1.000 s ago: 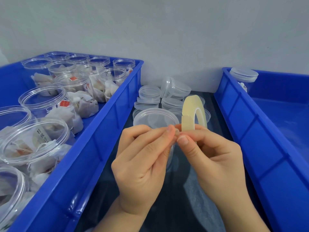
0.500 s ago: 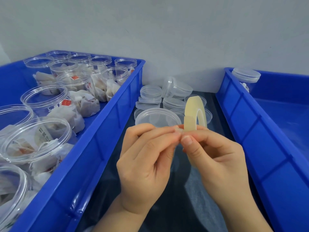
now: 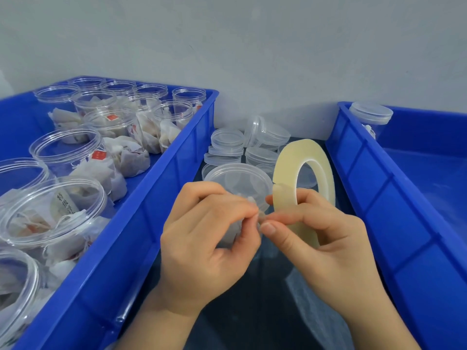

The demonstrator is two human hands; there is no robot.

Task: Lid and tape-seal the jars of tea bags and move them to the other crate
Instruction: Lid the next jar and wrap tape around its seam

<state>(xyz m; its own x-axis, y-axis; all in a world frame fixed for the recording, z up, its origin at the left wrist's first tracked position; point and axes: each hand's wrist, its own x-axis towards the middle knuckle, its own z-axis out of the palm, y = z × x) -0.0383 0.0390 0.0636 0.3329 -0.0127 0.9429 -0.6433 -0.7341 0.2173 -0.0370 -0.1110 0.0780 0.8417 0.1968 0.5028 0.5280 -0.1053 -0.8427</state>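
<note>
Left crate [image 3: 141, 248] packed with open jars [image 3: 65, 152], no passage; gap between crates blocked by loose lids [image 3: 227, 142], capped jar [image 3: 237, 178], tape roll [image 3: 303, 157], left hand [image 3: 202, 238], right hand [image 3: 326, 238]; right crate [image 3: 379, 198] floor bare, save corner jar [image 3: 371, 113].

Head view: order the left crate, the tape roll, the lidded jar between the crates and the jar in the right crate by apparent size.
1. left crate
2. tape roll and lidded jar between the crates: about alike, both partly hidden
3. jar in the right crate, smallest, but it stands farthest away
</note>
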